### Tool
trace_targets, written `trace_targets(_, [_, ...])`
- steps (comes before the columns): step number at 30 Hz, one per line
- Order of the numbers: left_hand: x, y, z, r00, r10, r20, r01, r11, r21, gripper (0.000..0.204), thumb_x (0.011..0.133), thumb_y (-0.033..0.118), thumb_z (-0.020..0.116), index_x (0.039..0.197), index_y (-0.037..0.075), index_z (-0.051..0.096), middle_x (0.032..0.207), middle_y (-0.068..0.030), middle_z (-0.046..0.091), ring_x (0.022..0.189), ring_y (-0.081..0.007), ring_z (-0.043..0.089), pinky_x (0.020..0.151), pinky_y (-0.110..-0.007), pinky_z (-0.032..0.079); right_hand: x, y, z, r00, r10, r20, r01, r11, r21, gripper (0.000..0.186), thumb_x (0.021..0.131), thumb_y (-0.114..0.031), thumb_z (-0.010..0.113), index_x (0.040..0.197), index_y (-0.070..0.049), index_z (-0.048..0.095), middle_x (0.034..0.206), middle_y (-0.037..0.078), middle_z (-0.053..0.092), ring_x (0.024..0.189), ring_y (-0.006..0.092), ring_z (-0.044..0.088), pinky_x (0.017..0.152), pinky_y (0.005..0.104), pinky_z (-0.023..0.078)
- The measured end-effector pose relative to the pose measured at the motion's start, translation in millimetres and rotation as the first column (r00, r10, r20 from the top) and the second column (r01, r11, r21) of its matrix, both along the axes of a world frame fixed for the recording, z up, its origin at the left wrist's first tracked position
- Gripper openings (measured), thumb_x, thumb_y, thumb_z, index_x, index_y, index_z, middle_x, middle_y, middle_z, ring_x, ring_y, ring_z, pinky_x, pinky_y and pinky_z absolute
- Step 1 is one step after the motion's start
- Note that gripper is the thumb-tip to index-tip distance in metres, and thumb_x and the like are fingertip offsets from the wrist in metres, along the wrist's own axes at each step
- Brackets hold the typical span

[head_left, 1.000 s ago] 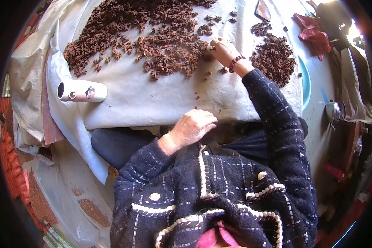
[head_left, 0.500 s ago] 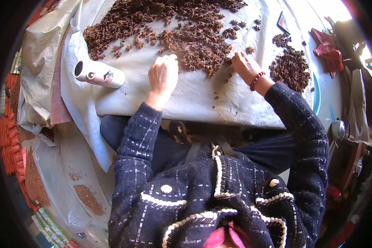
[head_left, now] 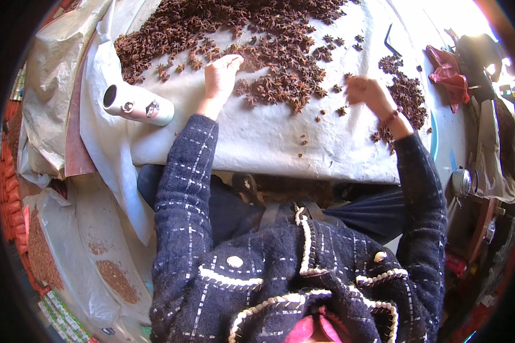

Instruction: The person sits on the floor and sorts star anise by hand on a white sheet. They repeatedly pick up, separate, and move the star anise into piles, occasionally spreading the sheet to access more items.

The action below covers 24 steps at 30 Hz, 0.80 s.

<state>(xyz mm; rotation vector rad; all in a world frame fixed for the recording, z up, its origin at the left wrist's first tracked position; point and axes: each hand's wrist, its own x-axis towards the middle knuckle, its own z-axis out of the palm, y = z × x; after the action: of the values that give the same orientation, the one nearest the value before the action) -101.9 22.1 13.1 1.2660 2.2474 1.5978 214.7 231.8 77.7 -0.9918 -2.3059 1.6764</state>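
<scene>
A large heap of brown star anise (head_left: 286, 63) spreads over the white sheet (head_left: 252, 146) on the table before me. My left hand (head_left: 221, 74) is over the near left part of the heap, its fingers pinched together; whatever they hold is too small or hidden to name. Between the big heap and a smaller pile of star anise (head_left: 407, 96) at the right is my right hand (head_left: 370, 94), its fingers curled and smeared by motion. A few loose pieces lie on the sheet between my hands.
A white tumbler (head_left: 140, 106) lies or leans at the left on the sheet. Beyond the right-hand pile lies a crumpled red bag (head_left: 449, 77). A light blue rim (head_left: 434, 137) shows at the table's right edge. Grey plastic sheeting (head_left: 54, 80) hangs at the left.
My left hand has moved slightly up and left. My right hand has left the big heap's edge and swung right, toward the smaller pile.
</scene>
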Motion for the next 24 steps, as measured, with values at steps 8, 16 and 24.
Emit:
trace_targets(8, [13,-18,25,0.866,0.029,0.499,-0.020,1.000,-0.024,0.018,0.094,0.014,0.060,0.104,0.000,0.068,0.076,-0.0060,0.068,0.057,-0.0080,0.060,0.052,-0.022,0.051,-39,-84,26,0.809,0.516,0.282,-0.585,0.756,0.295,0.015,0.089,-0.017,0.065,0.093,-0.003,0.070,0.083,0.010,0.069,0.071,0.0169,0.065,0.068,0.0309,0.053])
trace_targets(16, [122,-88,65,0.787,-0.525,0.324,0.615,0.710,-0.343,0.034,0.090,0.016,0.064,0.121,0.002,0.062,0.103,-0.0109,0.070,0.089,-0.0161,0.066,0.076,-0.030,0.052,-203,-69,-35,0.863,0.505,-0.008,-0.211,0.375,0.903,0.011,0.079,-0.009,0.059,0.088,-0.007,0.066,0.092,0.009,0.061,0.092,0.0273,0.058,0.081,0.0376,0.050])
trace_targets(24, [78,-80,56,0.919,-0.197,0.340,0.303,0.907,-0.291,0.023,0.089,0.012,0.062,0.109,0.001,0.068,0.076,-0.0012,0.067,0.066,-0.0061,0.054,0.061,-0.024,0.047,-196,-52,-46,0.915,0.330,-0.231,-0.014,0.598,0.801,0.017,0.090,-0.013,0.059,0.101,-0.006,0.071,0.102,0.011,0.069,0.092,0.0264,0.066,0.082,0.0351,0.054])
